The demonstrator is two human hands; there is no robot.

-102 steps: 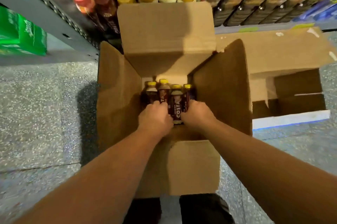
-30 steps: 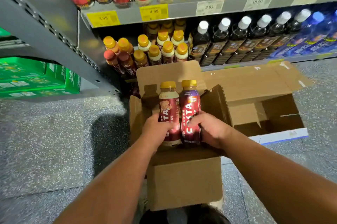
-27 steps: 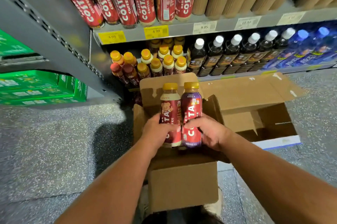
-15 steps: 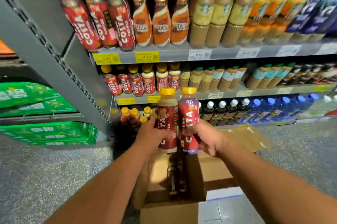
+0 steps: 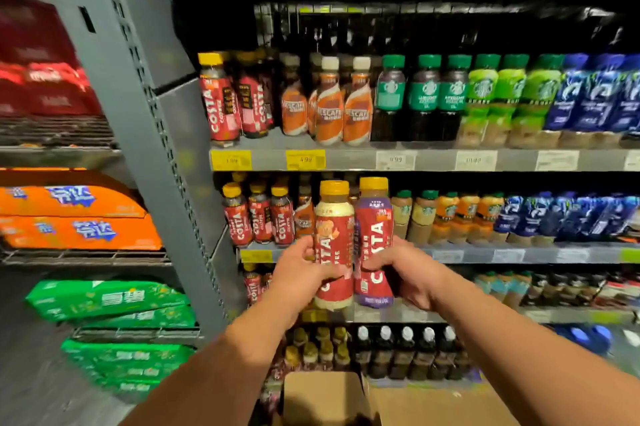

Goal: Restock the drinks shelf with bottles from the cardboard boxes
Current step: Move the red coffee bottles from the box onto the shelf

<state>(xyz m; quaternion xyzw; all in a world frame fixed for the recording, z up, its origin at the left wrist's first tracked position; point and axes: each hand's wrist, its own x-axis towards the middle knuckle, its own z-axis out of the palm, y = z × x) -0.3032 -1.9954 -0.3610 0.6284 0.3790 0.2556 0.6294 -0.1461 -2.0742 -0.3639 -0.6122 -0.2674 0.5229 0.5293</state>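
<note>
My left hand grips a red-and-cream Costa bottle with a yellow cap. My right hand grips a purple-and-red Costa bottle beside it. Both bottles are upright, side by side, raised in front of the drinks shelf. A row of red Costa bottles stands on that shelf just to the left. The open cardboard box lies below at the bottom edge; its inside is hidden.
A grey shelf upright runs down the left. Beyond it lie orange packs and green packs. A shelf above holds Nescafe bottles and green-capped bottles. Dark bottles fill the bottom shelf.
Both hands lifted the two bottles out of the box and raised them to shelf height. The view tilted up from the floor to the shelves.
</note>
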